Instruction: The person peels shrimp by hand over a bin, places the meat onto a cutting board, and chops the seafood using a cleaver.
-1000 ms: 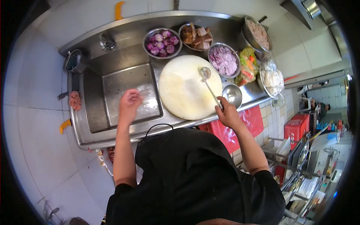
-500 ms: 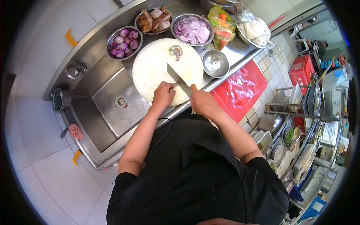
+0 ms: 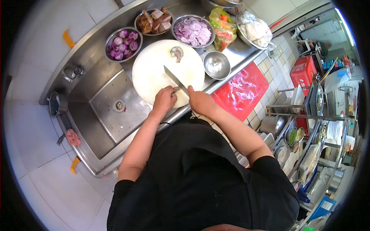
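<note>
My right hand (image 3: 202, 102) is closed round the handle of a kitchen knife (image 3: 175, 79), whose blade points up and left across the round white cutting board (image 3: 150, 63). At the near edge of the board, my left hand (image 3: 165, 99) pinches a small greyish piece that looks like a shrimp (image 3: 175, 90); the fingers partly hide it. The blade is close beside those fingertips, but I cannot tell whether it touches the piece. Peeled grey shrimp (image 3: 177, 54) lie in a small heap on the far part of the board.
Behind the board stand bowls of peeled shallots (image 3: 123, 45), roast meat chunks (image 3: 154, 22) and sliced onion (image 3: 193, 32). An empty metal bowl (image 3: 217, 65) sits right of the board, beside a bagged vegetable mix (image 3: 223, 30). A sink (image 3: 111, 104) lies left; a red lid-like panel (image 3: 243, 90) is right.
The knife blade has turned from showing its broad side to a narrower, more upright angle, still beside my left fingers. The whole view has shifted slightly. The shrimp heap stays on the board.
</note>
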A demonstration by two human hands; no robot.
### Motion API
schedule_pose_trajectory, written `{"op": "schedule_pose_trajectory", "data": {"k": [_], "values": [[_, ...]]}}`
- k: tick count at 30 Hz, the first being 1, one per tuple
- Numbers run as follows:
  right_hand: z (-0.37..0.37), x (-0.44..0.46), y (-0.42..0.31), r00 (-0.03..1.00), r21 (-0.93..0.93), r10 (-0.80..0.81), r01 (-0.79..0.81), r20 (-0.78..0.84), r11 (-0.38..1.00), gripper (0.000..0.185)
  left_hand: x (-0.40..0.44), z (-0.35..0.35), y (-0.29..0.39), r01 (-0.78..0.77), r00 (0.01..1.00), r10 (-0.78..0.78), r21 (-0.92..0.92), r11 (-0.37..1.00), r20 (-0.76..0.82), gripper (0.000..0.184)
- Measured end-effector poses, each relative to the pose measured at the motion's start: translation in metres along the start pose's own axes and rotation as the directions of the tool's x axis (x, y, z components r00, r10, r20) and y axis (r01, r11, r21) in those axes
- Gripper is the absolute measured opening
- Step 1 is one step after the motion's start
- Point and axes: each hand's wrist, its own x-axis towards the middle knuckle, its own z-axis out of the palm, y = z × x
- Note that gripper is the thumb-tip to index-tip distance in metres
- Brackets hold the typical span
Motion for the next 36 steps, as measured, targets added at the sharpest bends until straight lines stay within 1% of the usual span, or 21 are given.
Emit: {"op": "schedule_pose_trajectory", "data": {"k": [1, 3, 4, 5, 7, 9, 11, 13, 15, 16, 17, 19, 22, 24, 27, 28, 29, 30, 33, 34, 36], "values": [[-0.015, 0.006, -0.005, 1.000, 0.004, 0.002, -0.002, -0.011, 1.000, 0.020, 0.002, -0.001, 0.000, -0.010, 1.000, 0.010, 0.007, 1.000, 0.001, 0.027], [-0.037, 0.005, -0.017, 0.994, -0.043, 0.006, -0.001, 0.105, 0.999, 0.022, -0.002, -0.001, -0.003, -0.037, 0.999, 0.037, -0.029, 0.999, 0.001, 0.028], [-0.035, -0.009, -0.016, 0.996, -0.035, 0.011, -0.008, 0.093, 0.999, 0.024, -0.003, 0.001, -0.005, -0.042, 0.999, 0.042, -0.029, 0.999, 0.003, 0.028], [-0.024, -0.020, -0.012, 0.989, -0.043, 0.039, -0.033, 0.142, 0.998, 0.025, -0.002, 0.003, -0.006, -0.040, 0.999, 0.040, -0.039, 0.998, -0.006, 0.028], [0.009, -0.031, -0.002, 0.989, 0.001, 0.099, -0.100, 0.112, 0.995, 0.026, -0.002, 0.007, -0.009, -0.030, 0.999, 0.028, -0.060, 0.998, -0.025, 0.029], [0.015, -0.017, 0.006, 0.996, -0.001, 0.062, -0.062, 0.071, 0.998, 0.027, -0.002, 0.008, -0.013, -0.074, 0.997, 0.072, -0.051, 0.996, -0.041, 0.029], [-0.001, 0.003, -0.005, 1.000, 0.032, 0.029, -0.029, -0.001, 0.999, 0.029, -0.007, 0.003, -0.013, -0.048, 0.999, 0.047, -0.041, 0.998, -0.006, 0.029], [-0.037, 0.015, -0.017, 0.995, -0.039, -0.020, 0.024, 0.095, 0.999, 0.030, -0.004, 0.002, -0.010, -0.031, 0.999, 0.031, -0.032, 0.999, 0.012, 0.029], [-0.037, -0.006, -0.019, 0.992, -0.023, 0.022, -0.020, 0.124, 1.000, 0.030, -0.008, 0.006, -0.009, 0.048, 0.995, -0.059, -0.130, 0.990, -0.083, 0.030], [-0.035, -0.019, -0.021, 0.985, -0.021, 0.056, -0.053, 0.162, 0.998, 0.030, -0.006, 0.006, -0.010, 0.045, 0.994, -0.057, -0.135, 0.990, -0.091, 0.030], [-0.018, -0.029, -0.019, 0.983, -0.011, 0.099, -0.099, 0.154, 0.995, 0.029, -0.006, 0.007, -0.011, 0.047, 0.995, -0.056, -0.113, 0.992, -0.078, 0.030], [0.015, -0.032, -0.007, 0.993, 0.014, 0.075, -0.076, 0.091, 0.997, 0.028, -0.007, 0.011, -0.015, 0.059, 0.996, -0.065, -0.099, 0.993, -0.065, 0.030], [-0.005, 0.002, -0.015, 0.999, 0.020, 0.043, -0.044, 0.026, 0.999, 0.027, -0.012, 0.010, -0.020, 0.005, 0.999, -0.006, -0.024, 1.000, -0.037, 0.029], [-0.042, 0.006, -0.026, 0.994, -0.019, 0.012, -0.010, 0.109, 1.000, 0.028, -0.008, 0.007, -0.018, -0.008, 0.998, 0.002, -0.102, 0.995, -0.064, 0.027], [-0.027, -0.023, -0.020, 0.979, -0.020, 0.081, -0.079, 0.186, 0.997, 0.031, -0.008, 0.008, -0.018, -0.044, 0.996, 0.037, -0.082, 0.996, -0.080, 0.027], [-0.009, -0.036, -0.014, 0.991, 0.024, 0.062, -0.065, 0.120, 0.998, 0.032, -0.005, 0.008, -0.018, -0.040, 0.995, 0.031, -0.093, 0.995, -0.095, 0.027], [0.014, -0.039, -0.004, 0.993, 0.039, 0.056, -0.060, 0.102, 0.997, 0.034, -0.006, 0.008, -0.017, -0.070, 0.994, 0.062, -0.088, 0.994, -0.090, 0.027], [0.018, -0.035, -0.002, 0.996, 0.037, 0.040, -0.043, 0.076, 0.998, 0.032, -0.008, 0.008, -0.017, -0.103, 0.992, 0.097, -0.078, 0.992, -0.076, 0.028], [0.003, 0.002, -0.007, 1.000, 0.034, 0.007, -0.007, -0.016, 0.999, 0.029, -0.007, 0.010, -0.022, -0.092, 0.995, 0.089, -0.078, 0.993, -0.048, 0.027], [-0.024, 0.011, -0.018, 0.996, 0.005, 0.030, -0.031, 0.089, 1.000, 0.028, -0.005, 0.009, -0.021, -0.102, 0.994, 0.099, -0.070, 0.992, -0.046, 0.027], [-0.038, -0.004, -0.026, 0.992, -0.002, 0.051, -0.051, 0.113, 0.999, 0.028, -0.010, 0.009, -0.020, -0.108, 0.992, 0.102, -0.086, 0.990, -0.067, 0.027]]}}
